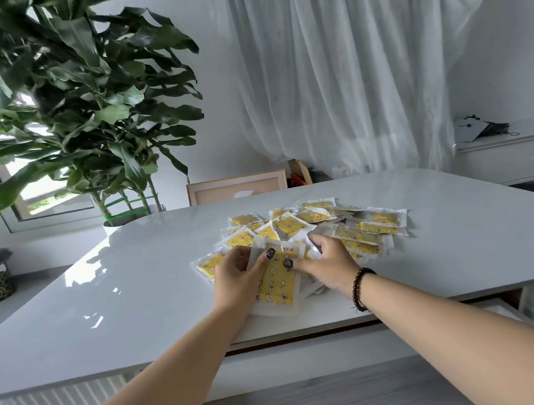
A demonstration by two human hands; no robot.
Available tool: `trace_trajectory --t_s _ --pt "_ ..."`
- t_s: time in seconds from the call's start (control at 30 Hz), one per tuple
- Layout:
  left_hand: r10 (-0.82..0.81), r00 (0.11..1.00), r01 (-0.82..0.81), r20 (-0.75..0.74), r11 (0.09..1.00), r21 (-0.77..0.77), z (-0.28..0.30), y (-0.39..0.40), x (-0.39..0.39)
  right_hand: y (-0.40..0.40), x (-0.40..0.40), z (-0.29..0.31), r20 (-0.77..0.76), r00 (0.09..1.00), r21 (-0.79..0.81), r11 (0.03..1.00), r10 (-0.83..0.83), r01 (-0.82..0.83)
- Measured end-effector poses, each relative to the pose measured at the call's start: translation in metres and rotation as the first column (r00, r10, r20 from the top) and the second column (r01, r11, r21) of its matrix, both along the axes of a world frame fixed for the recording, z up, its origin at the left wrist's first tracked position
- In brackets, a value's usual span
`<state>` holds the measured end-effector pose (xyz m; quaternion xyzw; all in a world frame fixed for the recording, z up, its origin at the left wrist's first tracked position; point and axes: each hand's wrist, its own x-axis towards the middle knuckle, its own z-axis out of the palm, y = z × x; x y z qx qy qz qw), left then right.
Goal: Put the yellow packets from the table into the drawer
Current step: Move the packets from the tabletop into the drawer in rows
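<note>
Yellow packets [310,234], each sealed in clear plastic and printed with small moons, stars and flowers, lie in a loose overlapping heap on the glossy pale grey table [141,287]. Your left hand [238,275] is at the near left edge of that heap, fingers curled, thumb laid across the front of one packet [278,289] that stands up a little from the pile; you grip it, and there looks to be more than one packet in the grasp, though I cannot tell how many. Your right hand [329,267] comes in from the near right of the heap, thumb pressed on the same packet just beside your left thumb, the other fingers bent down into the packets behind it. A dark bead bracelet [362,287] sits on your right wrist.

The rest of the heap fans away beyond and to the right of your hands. Nearer you than the heap, under the table edge, a drawer [496,307] stands pulled out; only a strip of its white interior shows, and your right forearm crosses in front of it.

Beyond the heap to the left, a tall leafy plant [80,97] rises past the far table edge. Straight behind the heap a wood-framed panel [237,186] leans low, with white curtains [346,76] hanging above it. Far right of the heap is a white cabinet [502,158].
</note>
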<state>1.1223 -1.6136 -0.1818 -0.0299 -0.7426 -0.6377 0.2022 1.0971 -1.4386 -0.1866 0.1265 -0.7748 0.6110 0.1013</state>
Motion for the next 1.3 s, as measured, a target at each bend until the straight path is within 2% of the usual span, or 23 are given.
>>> trace_trajectory --t_s 0.07,0.17,0.3,0.37,0.47,0.57,0.63,0.7,0.83,1.0,1.07,1.17,1.3 --pt "-0.051 0.998 0.05 0.038 0.998 0.023 0.001 0.0 0.002 -0.001 -0.003 -0.001 0.015 0.999 -0.052 0.998 -0.036 0.037" --pt "-0.086 0.991 0.091 0.104 0.995 -0.037 0.0 0.001 0.002 0.0 -0.006 0.001 0.064 0.983 -0.207 0.962 -0.17 0.18" --pt "-0.064 0.992 0.066 0.105 0.998 -0.014 -0.001 -0.002 -0.001 0.004 -0.005 0.002 0.092 0.991 -0.335 0.934 -0.097 0.122" --pt "-0.062 0.994 0.06 0.092 0.998 0.028 -0.002 -0.004 -0.002 0.0 -0.006 -0.001 0.072 0.997 -0.265 0.963 -0.04 0.058" --pt "-0.003 0.999 -0.003 0.047 0.993 0.118 -0.003 -0.007 -0.003 -0.004 -0.005 -0.004 0.059 0.998 -0.045 0.999 -0.023 0.026" --pt "0.055 0.996 -0.07 0.066 0.964 0.257 -0.003 -0.011 -0.006 -0.005 -0.006 -0.005 0.054 0.999 0.03 1.0 -0.004 0.002" --pt "0.075 0.994 -0.095 0.079 0.954 0.285 -0.004 -0.012 -0.008 -0.003 -0.008 -0.005 0.065 0.998 -0.031 0.999 -0.011 0.013" --pt "0.126 0.987 -0.148 0.097 0.951 0.272 -0.007 -0.014 -0.013 -0.002 -0.007 -0.003 0.09 0.996 -0.18 0.984 -0.004 0.021" --pt "0.275 0.952 -0.303 0.135 0.91 0.282 -0.006 -0.018 -0.018 0.004 -0.009 0.003 0.132 0.983 -0.409 0.896 -0.13 0.174" --pt "0.261 0.96 -0.277 0.101 0.938 0.208 -0.002 -0.012 -0.016 0.015 -0.013 0.032 0.108 0.973 -0.575 0.786 -0.205 0.229" --pt "0.207 0.974 -0.221 0.091 0.958 0.181 -0.002 -0.01 -0.016 0.017 -0.009 0.043 0.015 0.973 -0.498 0.842 -0.23 0.207" --pt "0.134 0.988 -0.142 0.08 0.985 0.103 -0.003 -0.008 -0.014 0.015 0.002 0.055 -0.166 0.964 -0.259 0.952 -0.208 0.161" --pt "0.049 0.998 -0.051 0.045 0.997 0.059 -0.001 -0.004 -0.01 0.005 0.01 0.055 -0.265 0.961 0.068 0.993 -0.078 0.099"
